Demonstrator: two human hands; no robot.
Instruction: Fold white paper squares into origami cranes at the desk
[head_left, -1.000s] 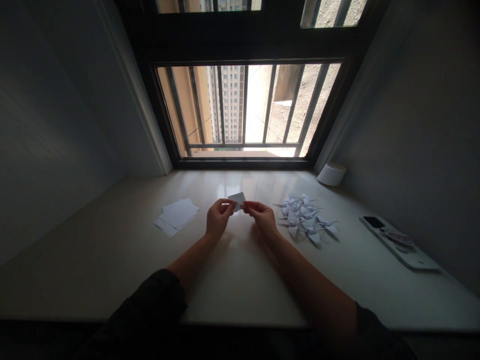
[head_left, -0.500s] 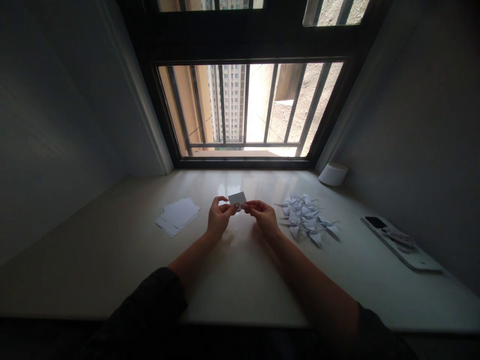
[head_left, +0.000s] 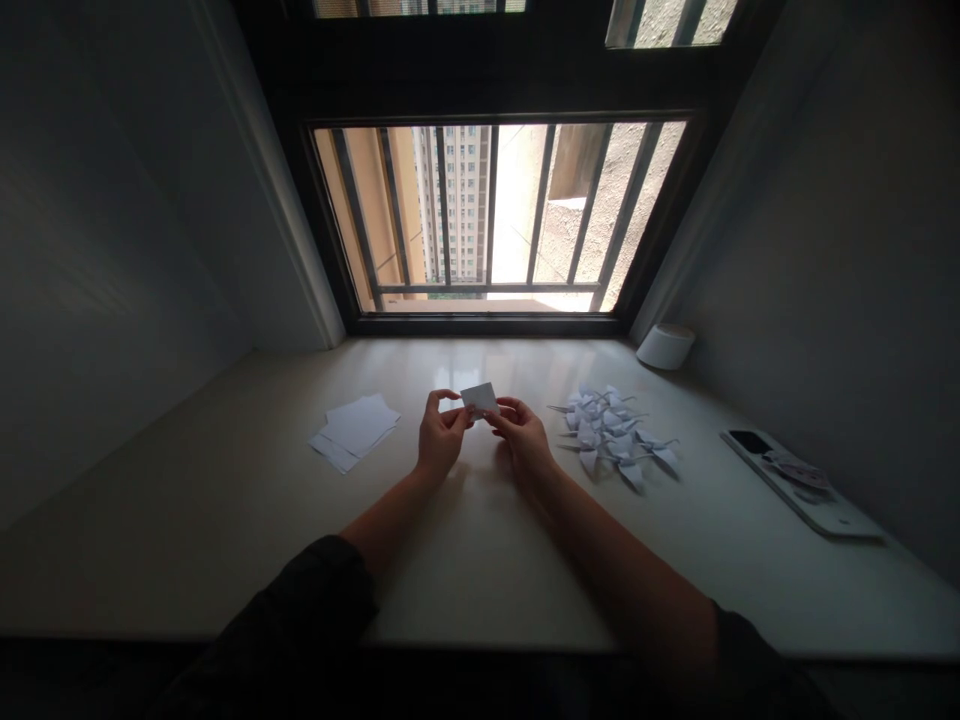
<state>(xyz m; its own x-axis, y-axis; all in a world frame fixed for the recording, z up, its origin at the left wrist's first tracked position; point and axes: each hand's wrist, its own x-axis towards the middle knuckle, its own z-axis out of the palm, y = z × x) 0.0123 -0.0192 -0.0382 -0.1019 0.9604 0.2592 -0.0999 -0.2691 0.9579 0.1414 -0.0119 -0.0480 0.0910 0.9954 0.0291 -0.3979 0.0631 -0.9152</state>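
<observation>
A small folded paper square [head_left: 480, 397] is held up over the white sill, between both hands. My left hand [head_left: 441, 432] pinches its lower left side with thumb and fingers. On the right side, my right hand [head_left: 523, 430] grips the same paper, thumb in front and fingers partly behind it. To the left lies a loose stack of white paper sheets [head_left: 358, 430]. Several folded paper cranes [head_left: 611, 430] are heaped just right of my right hand.
At the back right corner stands a white round object [head_left: 665, 346], beside the wall. A phone [head_left: 832, 512] in a pale case lies along the right side. Behind the sill [head_left: 480, 590] is a dark-framed window [head_left: 480, 325] with bars outside.
The folded paper has shifted slightly right and looks lighter on its face. My right thumb and fingers have moved a little along its edge. Both hands keep their hold.
</observation>
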